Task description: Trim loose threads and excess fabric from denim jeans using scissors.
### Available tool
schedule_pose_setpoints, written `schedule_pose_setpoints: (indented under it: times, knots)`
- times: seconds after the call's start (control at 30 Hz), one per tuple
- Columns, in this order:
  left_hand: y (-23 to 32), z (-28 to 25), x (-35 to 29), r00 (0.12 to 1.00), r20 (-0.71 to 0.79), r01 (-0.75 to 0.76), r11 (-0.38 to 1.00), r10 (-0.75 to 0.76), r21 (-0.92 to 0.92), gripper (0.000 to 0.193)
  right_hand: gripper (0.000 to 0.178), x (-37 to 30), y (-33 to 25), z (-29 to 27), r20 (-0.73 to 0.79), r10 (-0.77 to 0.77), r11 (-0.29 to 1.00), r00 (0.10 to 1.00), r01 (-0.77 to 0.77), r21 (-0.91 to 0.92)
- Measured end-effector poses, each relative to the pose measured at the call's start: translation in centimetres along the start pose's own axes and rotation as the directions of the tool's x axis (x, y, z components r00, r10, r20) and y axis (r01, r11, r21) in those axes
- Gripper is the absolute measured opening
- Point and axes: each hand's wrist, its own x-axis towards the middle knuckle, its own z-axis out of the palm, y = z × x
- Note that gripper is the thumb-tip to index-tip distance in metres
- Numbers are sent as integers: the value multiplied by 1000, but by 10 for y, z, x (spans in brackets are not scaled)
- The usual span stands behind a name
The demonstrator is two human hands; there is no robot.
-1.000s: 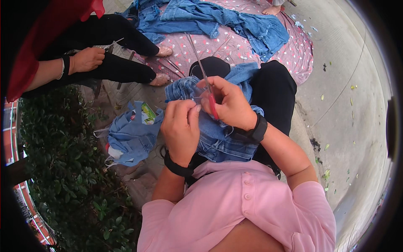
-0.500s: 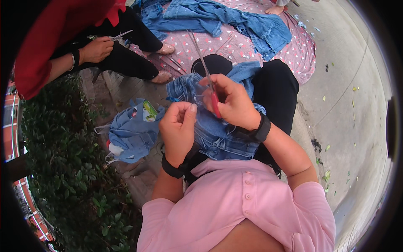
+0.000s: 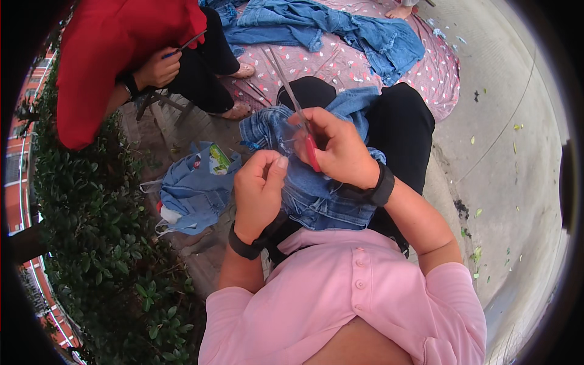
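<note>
Blue denim jeans (image 3: 328,207) lie bunched across my lap. Above them my right hand (image 3: 340,149) is closed round red-handled scissors (image 3: 286,82), whose two long thin blades point up and away, slightly apart at the tips. My left hand (image 3: 258,182) hovers just left of the right one over the denim, thumb and forefinger pressed together. What is in that pinch, if anything, is too small to make out. A few pale threads show faintly on the denim between the hands.
Left of my lap sits a denim bag (image 3: 198,188) with a green packet (image 3: 218,159). A person in red (image 3: 121,55) sits at the far left, holding a thin pointed tool (image 3: 185,45). More denim (image 3: 340,36) lies on a flowered cloth (image 3: 441,91). Bushes (image 3: 103,243) line the left.
The person in red has leaned in to the right, and their hand with the tool has shifted right. My two hands hold nearly the same pose over the denim.
</note>
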Motion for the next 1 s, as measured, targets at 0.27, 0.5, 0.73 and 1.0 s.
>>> schedule_pose_setpoints:
  times: [0.27, 0.5, 0.73, 1.0]
  knots:
    - [10, -3, -6, 992, 75, 122, 960, -106, -253, 15, 35, -23, -24, -28, -40, -186, 949, 982, 169, -266]
    - [4, -3, -3, 992, 69, 122, 960, -108, -251, 14, 40, -64, -18, -61, 512, 237, 904, 826, -380, 195]
    - [13, -1, 3, 987, 37, 160, 960, -155, -231, 16, 42, -59, -6, -70, 615, 345, 814, 709, -552, 180]
    - [22, 5, 10, 997, -68, -44, 999, 42, -23, 23, 42, -60, 0, -68, 618, 340, 781, 709, -578, 234]
